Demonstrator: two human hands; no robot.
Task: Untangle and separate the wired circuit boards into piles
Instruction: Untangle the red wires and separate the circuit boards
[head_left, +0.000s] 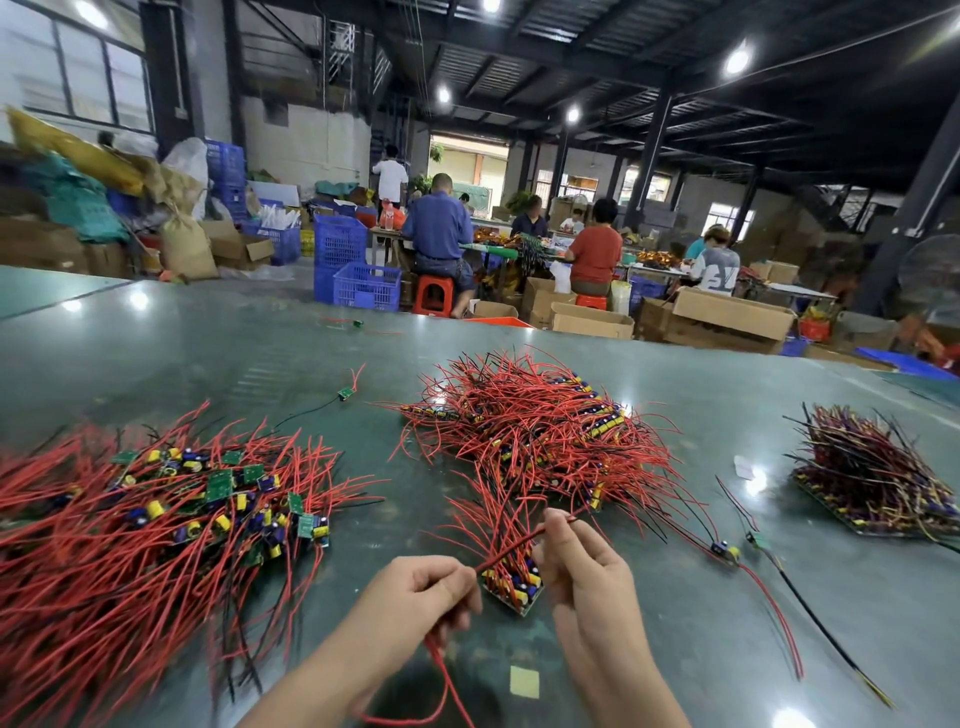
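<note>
Head view: wire piles (540, 436) around hands (587, 566).

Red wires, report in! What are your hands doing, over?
Both hands gripping: left hand and right hand pinch one red wire. Small board cluster between them. Tangled pile ahead.

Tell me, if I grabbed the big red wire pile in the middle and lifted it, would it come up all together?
Probably in clumps. The middle pile has thin wires crossing every way, so neighbours would likely snag and drag along. The wires look floppy: the red wire pinched between the left hand and right hand bends easily. Loose boards might dangle and drop off.
</note>
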